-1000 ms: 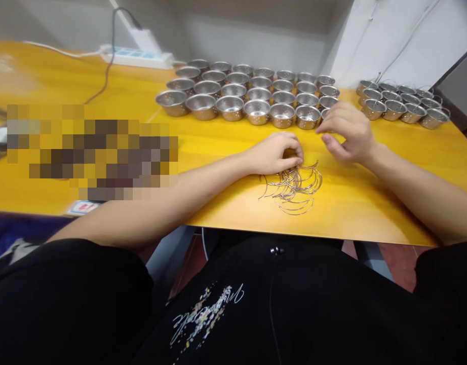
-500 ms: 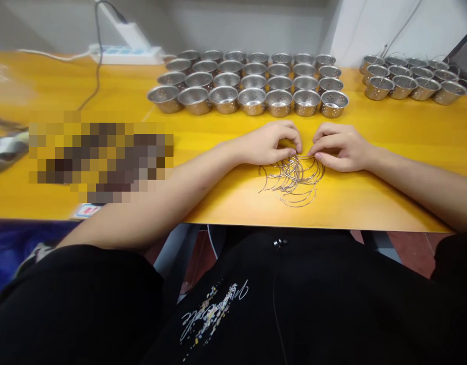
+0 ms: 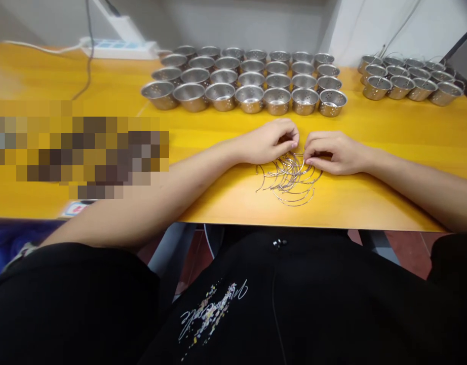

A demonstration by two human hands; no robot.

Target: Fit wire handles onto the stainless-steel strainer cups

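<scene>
Curved metal wires [image 3: 292,177] lay tangled
Right hand [image 3: 330,152] pinched a thin wire arc [image 3: 304,161]; left hand [image 3: 269,141] curled beside, grip unclear

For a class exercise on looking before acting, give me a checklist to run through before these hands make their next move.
1. Left hand at the wires: ok, at their far edge.
2. Right hand at the wires: ok, at their right side.
3. One wire gripped alone: cannot tell from this view.
4. Wires separated: not ok, many overlap.
5. Cups upright: ok, in rows, openings up.
6. Power strip apart from wires: ok, back left.
</scene>
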